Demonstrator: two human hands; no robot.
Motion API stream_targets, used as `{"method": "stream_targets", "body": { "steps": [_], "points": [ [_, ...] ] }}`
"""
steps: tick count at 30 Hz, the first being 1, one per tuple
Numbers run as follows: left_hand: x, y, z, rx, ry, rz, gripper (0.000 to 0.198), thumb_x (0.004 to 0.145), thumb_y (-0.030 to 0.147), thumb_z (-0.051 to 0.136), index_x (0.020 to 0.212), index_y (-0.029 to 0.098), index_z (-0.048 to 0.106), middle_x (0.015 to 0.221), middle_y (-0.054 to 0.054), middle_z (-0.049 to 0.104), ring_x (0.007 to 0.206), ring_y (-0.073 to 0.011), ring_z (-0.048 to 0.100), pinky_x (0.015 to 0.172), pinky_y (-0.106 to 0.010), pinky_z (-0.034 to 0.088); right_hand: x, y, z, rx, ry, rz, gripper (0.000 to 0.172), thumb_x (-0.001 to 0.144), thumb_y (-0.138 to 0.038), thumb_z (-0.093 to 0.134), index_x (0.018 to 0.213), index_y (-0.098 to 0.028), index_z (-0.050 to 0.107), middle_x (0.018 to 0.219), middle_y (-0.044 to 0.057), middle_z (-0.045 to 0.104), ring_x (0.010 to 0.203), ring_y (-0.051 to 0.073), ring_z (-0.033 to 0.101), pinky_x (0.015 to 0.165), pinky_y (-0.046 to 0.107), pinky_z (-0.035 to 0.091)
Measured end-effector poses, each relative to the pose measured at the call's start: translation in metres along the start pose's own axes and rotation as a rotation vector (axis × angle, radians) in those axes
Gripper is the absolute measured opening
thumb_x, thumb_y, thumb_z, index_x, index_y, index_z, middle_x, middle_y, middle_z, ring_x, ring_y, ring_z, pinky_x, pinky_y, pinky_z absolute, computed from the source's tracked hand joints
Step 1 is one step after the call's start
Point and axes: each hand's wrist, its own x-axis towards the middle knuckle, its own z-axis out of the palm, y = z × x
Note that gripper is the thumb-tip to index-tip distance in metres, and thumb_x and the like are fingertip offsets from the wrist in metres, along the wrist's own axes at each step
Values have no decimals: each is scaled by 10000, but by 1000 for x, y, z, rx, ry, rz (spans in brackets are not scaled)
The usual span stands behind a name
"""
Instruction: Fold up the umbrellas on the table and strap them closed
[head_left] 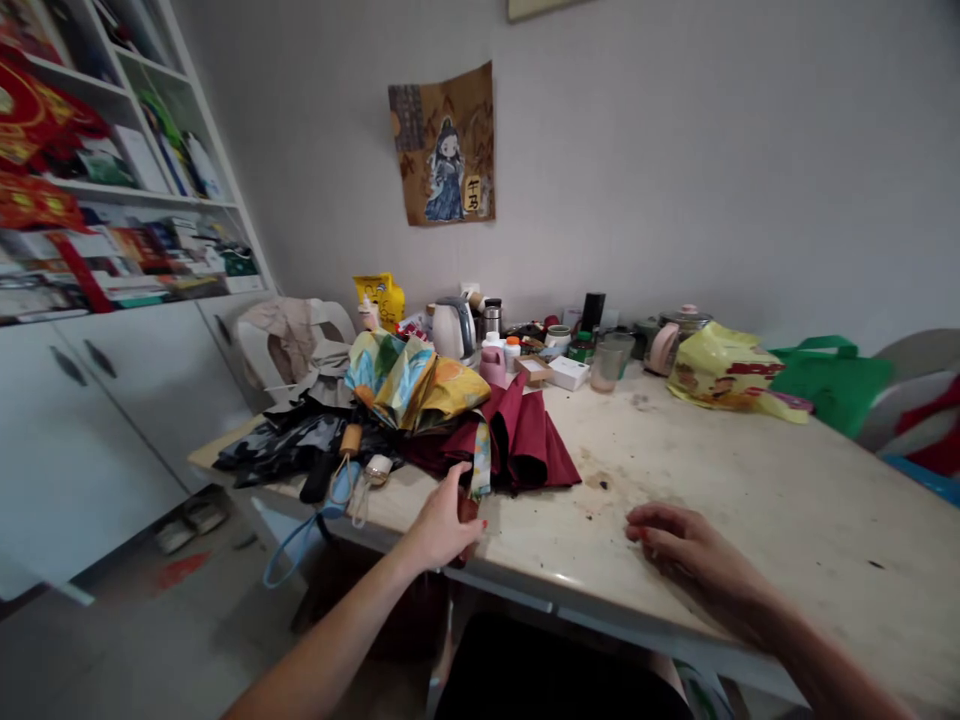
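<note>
My left hand [444, 522] is closed around the dark handle of the maroon umbrella [517, 440], which lies loosely collapsed near the table's front edge. My right hand [686, 545] rests on the bare tabletop [750, 490] to the right, fingers loosely curled, holding nothing. A colourful yellow-and-blue umbrella [409, 385] lies on top of the maroon one. A black umbrella [289, 440] lies at the table's left end, its wooden handle and blue strap [300, 535] hanging over the edge.
Kettles, cups, jars and boxes [559, 355] crowd the table's back. A yellow plastic bag [720, 375] and a green bag [832, 385] sit at right. White cabinets and bookshelves [112, 200] stand left; a chair with clothes [289, 340] is beyond the table.
</note>
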Motion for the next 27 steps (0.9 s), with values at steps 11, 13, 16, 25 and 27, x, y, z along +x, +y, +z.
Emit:
{"method": "stream_targets", "body": {
  "steps": [11, 13, 16, 25, 27],
  "points": [
    [-28, 28, -2, -242, -36, 90, 618, 669, 129, 570, 1277, 201, 485, 1186, -103, 636, 1069, -233, 630, 1000, -391, 480, -4, 2, 3, 55, -4, -34, 345, 645, -371, 619, 928, -176, 641, 838, 32, 649, 615, 117, 474, 563, 246, 362],
    [-32, 44, -2, -358, -115, 88, 625, 661, 143, 580, 1274, 210, 475, 1070, -80, 645, 917, -203, 655, 855, -341, 538, -5, 1, 3, 45, -27, -73, 318, 656, -378, 614, 897, -173, 646, 802, 24, 644, 623, 128, 489, 566, 251, 368],
    [-32, 67, 0, -484, -176, 105, 625, 628, 148, 601, 1239, 206, 482, 1005, -60, 627, 848, -190, 654, 763, -305, 541, -7, 2, 4, 66, -48, -119, 256, 687, -346, 584, 859, -167, 643, 748, 18, 642, 647, 141, 522, 588, 252, 389],
    [23, 127, -26, -318, -322, 271, 538, 609, 162, 647, 1139, 141, 556, 905, -51, 633, 758, -160, 629, 685, -278, 518, -16, -6, -30, 32, 211, -280, 244, 689, -348, 613, 861, -176, 622, 743, 19, 641, 589, 124, 504, 550, 254, 416],
    [44, 144, -38, -283, -415, 258, 504, 611, 159, 658, 1105, 130, 562, 838, -44, 651, 703, -156, 641, 606, -256, 517, -22, -16, -41, 31, 243, -338, 266, 701, -362, 630, 883, -168, 629, 784, 32, 651, 625, 132, 522, 543, 252, 418]
  ]
}}
